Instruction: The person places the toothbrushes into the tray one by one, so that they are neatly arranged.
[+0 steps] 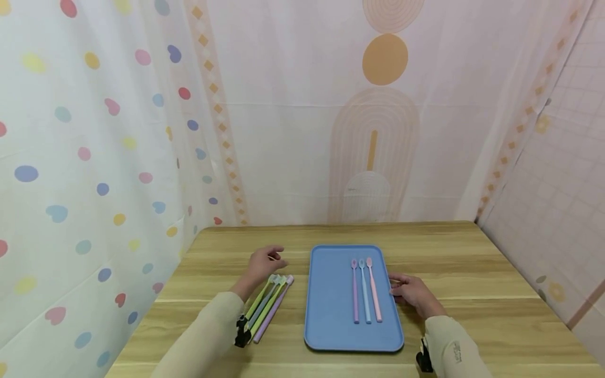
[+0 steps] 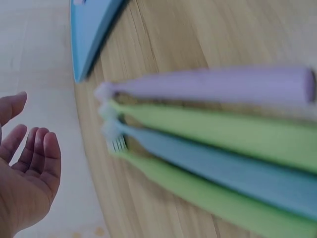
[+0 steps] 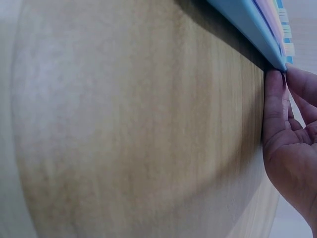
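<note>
A blue tray (image 1: 331, 299) lies on the table, bearing a purple toothbrush (image 1: 355, 296), a light blue toothbrush (image 1: 365, 296) and a pink toothbrush (image 1: 375, 294) side by side. My right hand (image 1: 413, 293) pinches the tray's right rim between thumb and fingers, clearest in the right wrist view. Left of the tray, several toothbrushes lie close together: a lilac one (image 2: 223, 85), a blue one (image 2: 213, 161) and green ones (image 2: 223, 121). Just beyond their heads is my left hand (image 1: 263, 262), its fingers loosely bent and holding nothing.
The wood-grain table (image 1: 458, 262) ends at a back edge against a patterned curtain (image 1: 293, 157). A dotted curtain (image 1: 118, 157) hangs on the left and a checked one (image 1: 567, 184) on the right.
</note>
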Tool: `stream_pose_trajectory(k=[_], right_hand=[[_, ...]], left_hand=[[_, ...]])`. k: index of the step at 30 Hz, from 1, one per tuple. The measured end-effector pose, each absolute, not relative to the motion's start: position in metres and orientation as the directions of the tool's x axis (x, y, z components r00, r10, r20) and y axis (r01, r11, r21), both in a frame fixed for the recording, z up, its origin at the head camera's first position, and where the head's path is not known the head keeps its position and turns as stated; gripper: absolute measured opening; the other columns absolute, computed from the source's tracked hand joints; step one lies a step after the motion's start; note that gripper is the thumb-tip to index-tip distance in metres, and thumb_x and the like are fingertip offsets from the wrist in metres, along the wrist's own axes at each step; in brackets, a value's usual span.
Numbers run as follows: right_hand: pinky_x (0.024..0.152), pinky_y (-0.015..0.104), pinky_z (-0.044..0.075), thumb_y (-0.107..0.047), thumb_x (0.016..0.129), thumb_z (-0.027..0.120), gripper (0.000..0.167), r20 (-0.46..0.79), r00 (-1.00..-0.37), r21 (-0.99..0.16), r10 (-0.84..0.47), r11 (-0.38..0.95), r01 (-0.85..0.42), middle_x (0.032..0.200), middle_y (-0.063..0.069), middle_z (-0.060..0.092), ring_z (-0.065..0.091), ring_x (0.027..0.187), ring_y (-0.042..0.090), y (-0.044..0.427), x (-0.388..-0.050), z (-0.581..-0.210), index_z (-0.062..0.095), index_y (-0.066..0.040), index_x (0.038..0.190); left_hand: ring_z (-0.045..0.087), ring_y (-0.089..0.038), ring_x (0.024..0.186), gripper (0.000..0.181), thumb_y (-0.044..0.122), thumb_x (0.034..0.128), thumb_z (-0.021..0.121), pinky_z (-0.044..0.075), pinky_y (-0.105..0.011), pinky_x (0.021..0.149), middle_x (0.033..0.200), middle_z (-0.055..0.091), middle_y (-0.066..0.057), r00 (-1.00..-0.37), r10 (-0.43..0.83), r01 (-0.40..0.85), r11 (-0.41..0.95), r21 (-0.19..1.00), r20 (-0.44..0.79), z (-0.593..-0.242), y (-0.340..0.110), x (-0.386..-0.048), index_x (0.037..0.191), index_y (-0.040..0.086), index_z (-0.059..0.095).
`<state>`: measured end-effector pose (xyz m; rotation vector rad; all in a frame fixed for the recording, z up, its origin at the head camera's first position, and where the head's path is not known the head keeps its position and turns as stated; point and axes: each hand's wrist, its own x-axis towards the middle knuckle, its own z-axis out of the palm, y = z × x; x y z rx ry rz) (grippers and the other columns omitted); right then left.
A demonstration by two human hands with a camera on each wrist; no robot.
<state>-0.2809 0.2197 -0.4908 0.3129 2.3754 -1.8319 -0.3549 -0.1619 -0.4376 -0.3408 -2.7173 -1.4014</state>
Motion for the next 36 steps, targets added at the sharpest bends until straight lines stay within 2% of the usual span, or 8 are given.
stream_pose_trajectory(k=[8, 14, 25, 31, 36], right_hand=[[0.078, 0.036, 0.056, 0.011, 0.09, 0.056, 0.047, -0.222, -0.971, -0.935, 0.092, 0.263, 0.239, 0.111, 0.023, 0.063, 0.064, 0.09, 0.021, 0.221, -0.28, -0.491, 0.051, 0.011, 0.137], [0.077, 0.036, 0.056, 0.011, 0.089, 0.057, 0.048, -0.22, -0.972, -0.94, 0.087, 0.248, 0.235, 0.109, 0.021, 0.063, 0.063, 0.087, 0.019, 0.22, -0.28, -0.491, 0.05, 0.011, 0.137], [0.076, 0.035, 0.056, 0.012, 0.089, 0.057, 0.049, -0.215, -0.974, -0.946, 0.071, 0.231, 0.226, 0.107, 0.019, 0.065, 0.064, 0.088, 0.018, 0.22, -0.279, -0.489, 0.05, 0.011, 0.138], [0.075, 0.035, 0.056, 0.01, 0.09, 0.057, 0.049, -0.225, -0.971, -0.938, 0.077, 0.251, 0.237, 0.108, 0.021, 0.063, 0.064, 0.086, 0.019, 0.22, -0.278, -0.489, 0.05, 0.01, 0.138], [0.075, 0.035, 0.056, 0.011, 0.09, 0.058, 0.049, -0.215, -0.973, -0.939, 0.08, 0.257, 0.229, 0.108, 0.022, 0.062, 0.065, 0.085, 0.019, 0.22, -0.278, -0.489, 0.05, 0.011, 0.138]], left_hand=[[0.057, -0.024, 0.092, 0.04, 0.008, 0.0897, 0.071, 0.05, -0.034, 0.073, 0.098, 0.061, -0.01, -0.973, 0.215, 0.193, 0.568, 0.8, 0.081, -0.444, -0.192, -0.353, 0.126, -0.005, 0.061], [0.057, -0.024, 0.095, 0.042, 0.009, 0.0908, 0.07, 0.049, -0.035, 0.075, 0.102, 0.062, -0.012, -0.971, 0.236, 0.178, 0.585, 0.791, 0.044, -0.451, -0.214, -0.346, 0.128, -0.006, 0.06], [0.057, -0.021, 0.087, 0.047, 0.01, 0.0896, 0.072, 0.053, -0.035, 0.068, 0.098, 0.059, -0.01, -0.956, 0.29, 0.138, 0.565, 0.813, -0.039, -0.465, -0.244, -0.331, 0.13, -0.009, 0.057], [0.057, -0.022, 0.086, 0.052, 0.008, 0.0888, 0.073, 0.054, -0.034, 0.067, 0.099, 0.06, -0.014, -0.912, 0.406, 0.185, 0.512, 0.839, -0.047, -0.473, -0.253, -0.327, 0.131, -0.015, 0.052], [0.056, -0.021, 0.086, 0.054, 0.008, 0.087, 0.075, 0.054, -0.032, 0.067, 0.102, 0.059, -0.014, -0.902, 0.421, 0.146, 0.502, 0.852, -0.093, -0.477, -0.255, -0.324, 0.132, -0.012, 0.052]])
